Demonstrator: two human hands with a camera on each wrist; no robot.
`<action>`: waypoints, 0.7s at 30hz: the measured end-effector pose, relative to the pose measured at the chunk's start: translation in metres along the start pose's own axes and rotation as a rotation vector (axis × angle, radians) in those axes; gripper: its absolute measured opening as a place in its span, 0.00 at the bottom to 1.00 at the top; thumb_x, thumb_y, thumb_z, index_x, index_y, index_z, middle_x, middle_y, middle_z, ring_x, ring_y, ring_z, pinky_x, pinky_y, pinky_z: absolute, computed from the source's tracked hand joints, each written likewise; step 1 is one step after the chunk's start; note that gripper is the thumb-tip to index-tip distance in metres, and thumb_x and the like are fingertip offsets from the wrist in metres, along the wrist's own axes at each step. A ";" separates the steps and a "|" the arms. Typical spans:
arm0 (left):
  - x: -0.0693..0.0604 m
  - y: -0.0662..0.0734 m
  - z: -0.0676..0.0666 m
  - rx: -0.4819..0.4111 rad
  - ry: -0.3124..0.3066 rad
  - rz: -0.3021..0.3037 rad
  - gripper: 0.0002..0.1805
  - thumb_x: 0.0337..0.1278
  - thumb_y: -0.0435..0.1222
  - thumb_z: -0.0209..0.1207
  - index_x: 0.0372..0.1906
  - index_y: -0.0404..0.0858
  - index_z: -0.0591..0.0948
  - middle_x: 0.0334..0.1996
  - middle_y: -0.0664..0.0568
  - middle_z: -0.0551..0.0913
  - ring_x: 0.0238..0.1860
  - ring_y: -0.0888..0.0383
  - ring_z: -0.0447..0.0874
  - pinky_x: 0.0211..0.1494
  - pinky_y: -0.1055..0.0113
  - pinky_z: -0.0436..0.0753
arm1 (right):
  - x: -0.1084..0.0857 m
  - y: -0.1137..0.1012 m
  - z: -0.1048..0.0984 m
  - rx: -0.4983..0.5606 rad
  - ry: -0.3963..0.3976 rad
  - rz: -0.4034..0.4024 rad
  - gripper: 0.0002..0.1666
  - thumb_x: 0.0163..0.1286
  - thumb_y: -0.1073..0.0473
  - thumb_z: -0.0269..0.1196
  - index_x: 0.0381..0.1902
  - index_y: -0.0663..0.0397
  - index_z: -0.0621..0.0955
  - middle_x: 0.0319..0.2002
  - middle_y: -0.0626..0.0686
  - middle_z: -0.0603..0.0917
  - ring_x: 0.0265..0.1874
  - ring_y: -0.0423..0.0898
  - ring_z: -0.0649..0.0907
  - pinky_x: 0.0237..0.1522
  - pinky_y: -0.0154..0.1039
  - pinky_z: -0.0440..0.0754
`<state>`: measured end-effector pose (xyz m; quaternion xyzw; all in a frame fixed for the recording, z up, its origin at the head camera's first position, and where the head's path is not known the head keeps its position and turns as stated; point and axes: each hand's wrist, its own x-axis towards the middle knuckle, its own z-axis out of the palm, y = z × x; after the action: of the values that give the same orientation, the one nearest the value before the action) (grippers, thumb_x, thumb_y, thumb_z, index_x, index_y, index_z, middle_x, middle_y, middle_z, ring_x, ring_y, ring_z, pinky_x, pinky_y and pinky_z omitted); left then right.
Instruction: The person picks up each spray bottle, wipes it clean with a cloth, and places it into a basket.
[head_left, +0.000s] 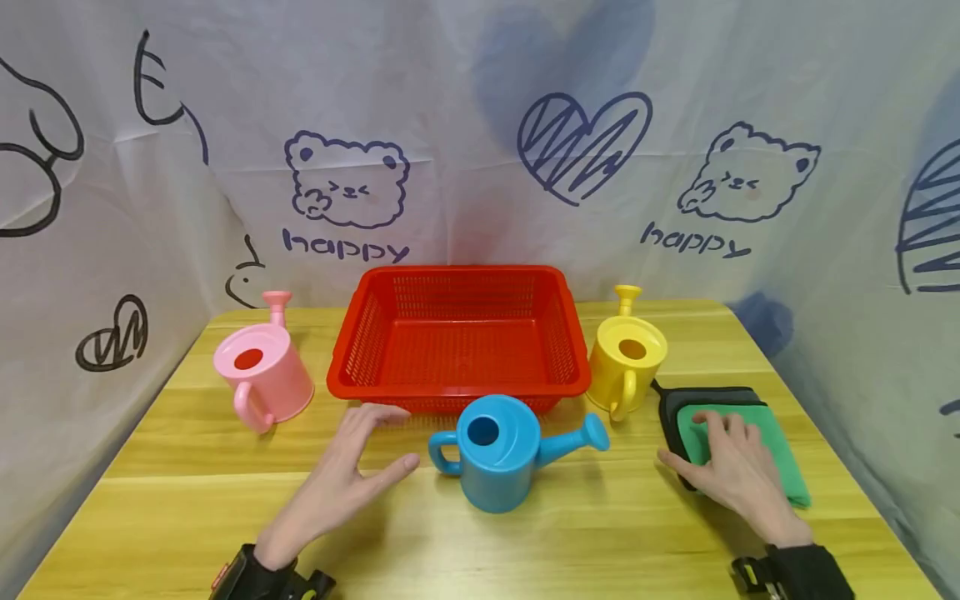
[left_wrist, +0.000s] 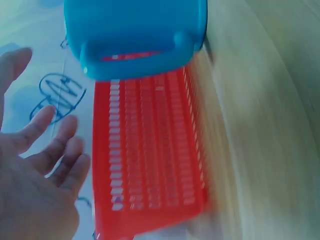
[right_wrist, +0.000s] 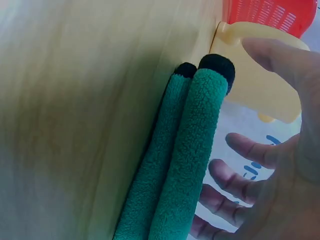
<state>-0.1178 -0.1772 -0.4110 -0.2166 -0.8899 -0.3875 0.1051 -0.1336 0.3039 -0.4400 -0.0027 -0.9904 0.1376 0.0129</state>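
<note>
Blue watering can [head_left: 491,479] — fronting red basket [head_left: 450,391].

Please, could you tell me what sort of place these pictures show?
Probably a small staged workspace, perhaps a recording booth. A pale sheet-like backdrop with hand-drawn doodles stands round three sides of a wood-look table, where a red basket and a blue watering can are set out.

The wooden table [head_left: 585,546] bears a red basket [head_left: 457,391], three watering cans [head_left: 498,471] — and a green cloth [head_left: 777,439].

Pink watering can [head_left: 283,375] and yellow watering can [head_left: 609,367] on wooden table [head_left: 585,542], doodled sheet [head_left: 465,167] behind
</note>
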 end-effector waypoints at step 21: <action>0.032 -0.005 0.036 -0.343 -0.371 -0.038 0.15 0.63 0.42 0.66 0.49 0.38 0.80 0.39 0.50 0.85 0.42 0.63 0.84 0.49 0.68 0.85 | 0.009 0.037 0.001 0.031 -0.119 -0.300 0.44 0.40 0.80 0.70 0.61 0.65 0.74 0.45 0.58 0.78 0.46 0.60 0.79 0.47 0.59 0.77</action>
<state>-0.1487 -0.1441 -0.4271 -0.2817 -0.8190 -0.4886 -0.1056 -0.1429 0.3398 -0.4509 0.1537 -0.9764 0.1494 -0.0256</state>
